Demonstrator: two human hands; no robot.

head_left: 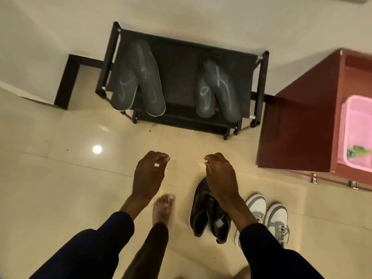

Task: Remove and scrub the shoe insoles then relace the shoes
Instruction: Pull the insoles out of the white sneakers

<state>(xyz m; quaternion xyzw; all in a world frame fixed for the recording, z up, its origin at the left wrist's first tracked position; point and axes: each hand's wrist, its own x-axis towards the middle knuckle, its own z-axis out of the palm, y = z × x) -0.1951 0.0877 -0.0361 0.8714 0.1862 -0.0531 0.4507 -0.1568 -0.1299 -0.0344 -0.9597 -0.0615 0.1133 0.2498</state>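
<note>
Standing barefoot on a glossy tiled floor [60,188], left hand [150,174] and right hand [220,176] held out side by side, fingers loosely curled, gripping nothing. At twelve o'clock from the hands, on top of a black shoe rack [181,63]: left insole pair [145,77] toward eleven and right insole pair [221,91] toward one, each pair crossed, heels overhanging the near edge. Directly under the right hand, toward six, black shoes [201,210] on the floor, laces not made out; at four o'clock, grey-and-white sneakers [275,216] with laces showing. At two o'clock, a red-brown cabinet [298,127] holding a pink tub [356,127]. Judging by look: thin, light, floppy foam, perhaps damp and slightly slick. Best pinched at the overhanging heel end, thumb on top, with support along the length against folding
</note>
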